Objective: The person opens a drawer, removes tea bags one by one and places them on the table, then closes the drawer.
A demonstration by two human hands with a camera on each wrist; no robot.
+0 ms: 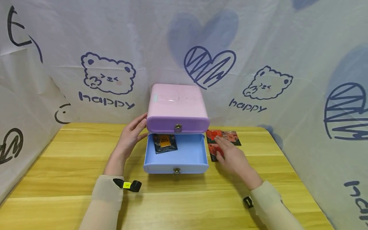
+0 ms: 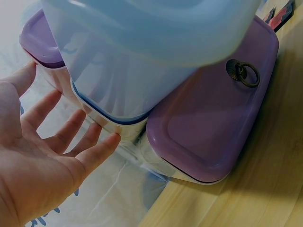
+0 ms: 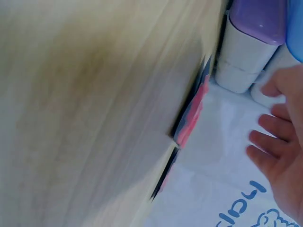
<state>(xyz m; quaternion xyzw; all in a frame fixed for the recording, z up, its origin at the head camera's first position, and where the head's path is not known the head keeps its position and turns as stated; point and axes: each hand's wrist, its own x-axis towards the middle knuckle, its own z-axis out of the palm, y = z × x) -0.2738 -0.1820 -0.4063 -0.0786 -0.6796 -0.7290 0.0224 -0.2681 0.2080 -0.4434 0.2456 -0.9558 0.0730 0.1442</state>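
Observation:
A small drawer cabinet (image 1: 178,100) with a pink top stands at the back of the table. Its blue drawer (image 1: 191,155) is pulled out, with a black packet (image 1: 165,142) bearing an orange label in its back left corner. My left hand (image 1: 127,139) rests its spread fingertips against the cabinet's left side. Right of the cabinet, red and black packets (image 1: 215,150) lie flat on the table. Over these hovers my right hand (image 1: 234,158), its fingers loosely bent and holding nothing; in the right wrist view a gap separates it from the packets (image 3: 191,116).
Above the blue drawer, a purple drawer (image 1: 161,124) with a ring pull is closed. Another purple drawer (image 2: 203,127) sits below it, also closed. A printed white cloth (image 1: 161,48) hangs behind the wooden table (image 1: 178,204) and along its sides.

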